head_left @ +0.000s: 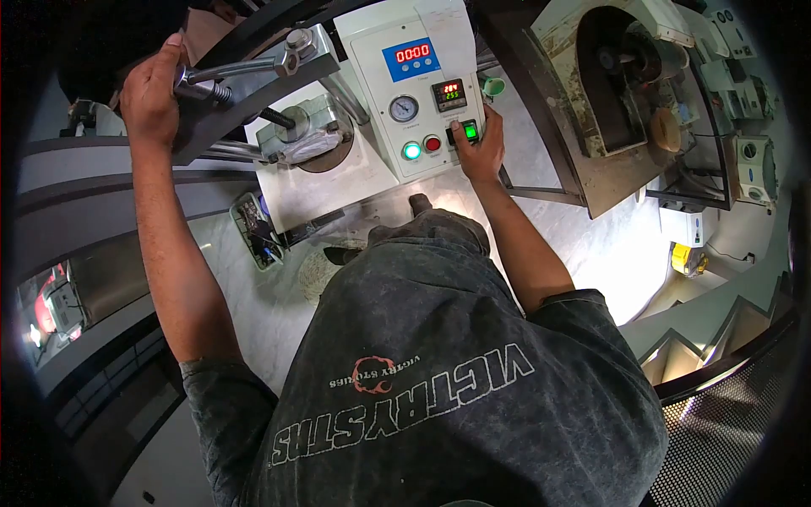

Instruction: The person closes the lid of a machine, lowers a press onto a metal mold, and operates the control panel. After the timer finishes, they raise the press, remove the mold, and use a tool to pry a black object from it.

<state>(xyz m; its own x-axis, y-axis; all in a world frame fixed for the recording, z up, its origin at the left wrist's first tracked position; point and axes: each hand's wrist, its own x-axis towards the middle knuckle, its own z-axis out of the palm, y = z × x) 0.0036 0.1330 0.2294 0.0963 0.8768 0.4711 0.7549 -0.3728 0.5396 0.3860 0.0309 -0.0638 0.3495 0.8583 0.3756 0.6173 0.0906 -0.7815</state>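
My left hand (152,95) is closed around the outer end of a metal press handle (232,71), its fingers partly hidden. The handle joins a large bolt on a dark frame, above a screw clamp (297,131) on a white machine base. At the right edge of the white control box (372,63), my right hand (481,150) has its thumb at a green-lit rocker switch (470,130); its other fingers bend around the box's side. A timer display (411,57) reads 00:00. Below are a temperature display (449,95), a pressure gauge (404,107), a green-lit button (411,150) and a red button (432,144).
An open machine with a rusty, dirty chamber (612,84) stands to the right on a dark frame. A tray of small items (255,230) lies on the marble floor at left. A perforated chair (718,448) is at lower right, and a yellow item (687,259) sits near the wall.
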